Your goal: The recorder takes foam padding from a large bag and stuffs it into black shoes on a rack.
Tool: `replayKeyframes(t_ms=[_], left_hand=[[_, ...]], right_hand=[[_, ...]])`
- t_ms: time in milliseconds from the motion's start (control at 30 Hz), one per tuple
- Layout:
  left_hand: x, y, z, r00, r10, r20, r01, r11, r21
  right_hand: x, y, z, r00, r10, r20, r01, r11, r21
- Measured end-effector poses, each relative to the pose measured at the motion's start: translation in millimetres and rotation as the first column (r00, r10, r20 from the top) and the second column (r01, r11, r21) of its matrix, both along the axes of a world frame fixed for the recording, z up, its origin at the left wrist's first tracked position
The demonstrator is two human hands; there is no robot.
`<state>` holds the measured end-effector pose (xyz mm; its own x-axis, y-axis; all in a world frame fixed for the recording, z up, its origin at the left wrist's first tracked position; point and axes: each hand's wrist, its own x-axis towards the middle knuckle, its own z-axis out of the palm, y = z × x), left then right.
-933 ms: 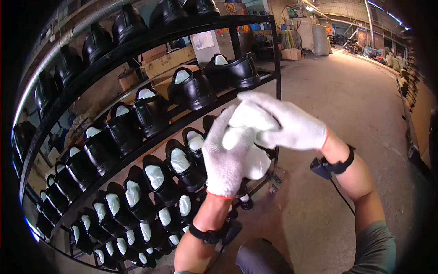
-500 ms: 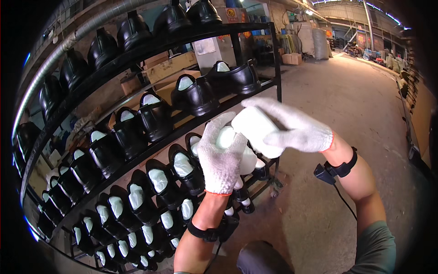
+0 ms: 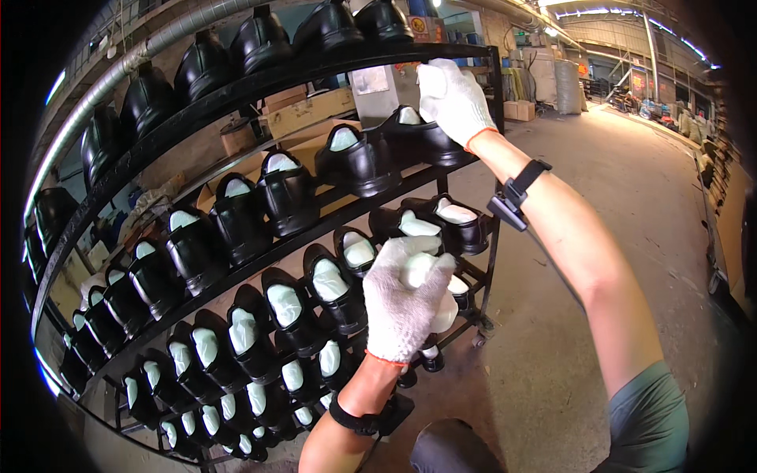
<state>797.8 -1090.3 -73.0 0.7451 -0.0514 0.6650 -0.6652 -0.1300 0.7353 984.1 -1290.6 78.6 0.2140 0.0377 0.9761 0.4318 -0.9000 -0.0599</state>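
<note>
My left hand point(image 3: 404, 303), in a white knit glove with an orange cuff edge, is closed around white, smooth, rounded pads point(image 3: 445, 313). One pad shows between thumb and fingers, another below the palm. My right hand point(image 3: 461, 102), gloved alike, is raised in front of the top rail at the rack's right end. Its fingers curl around a white pad point(image 3: 431, 81), mostly covered by the glove. Just below that hand is a black leather shoe point(image 3: 430, 140) with white stuffing in its opening. Under my left hand's level, more black shoes point(image 3: 347, 296) hold white stuffing.
The black metal rack point(image 3: 244, 260) carries several tiers of black shoes and stands on a caster point(image 3: 479, 340). Behind it are a wooden box point(image 3: 311, 113) and a silver pipe point(image 3: 177, 31). Concrete floor point(image 3: 583, 229) stretches to the right, with cartons point(image 3: 518, 110) farther back.
My right hand has moved up and left from beside my left hand to the upper right of the rack. My left hand has shifted slightly right and down, still holding white pads.
</note>
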Motion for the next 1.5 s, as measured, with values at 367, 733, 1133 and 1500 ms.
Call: replayKeyframes(t_ms=[367, 733, 1133, 1500], left_hand=[[29, 21, 21, 0.860, -0.394, -0.323, 0.136, 0.788, -0.600], [39, 45, 25, 0.915, -0.392, -0.096, 0.239, 0.720, -0.652], [22, 28, 47, 0.953, -0.266, -0.147, 0.092, 0.714, -0.694], [54, -2, 84, 0.852, 0.273, 0.446, -0.158, 0.947, -0.278]], right_hand=[[62, -28, 8, 0.945, -0.043, -0.323, -0.133, 0.854, -0.503], [0, 19, 47, 0.553, -0.399, -0.731, -0.065, 0.854, -0.516], [9, -31, 36, 0.911, -0.187, -0.368, 0.012, 0.903, -0.428], [-100, 64, 1, 0.306, 0.944, 0.125, -0.703, 0.136, 0.698]])
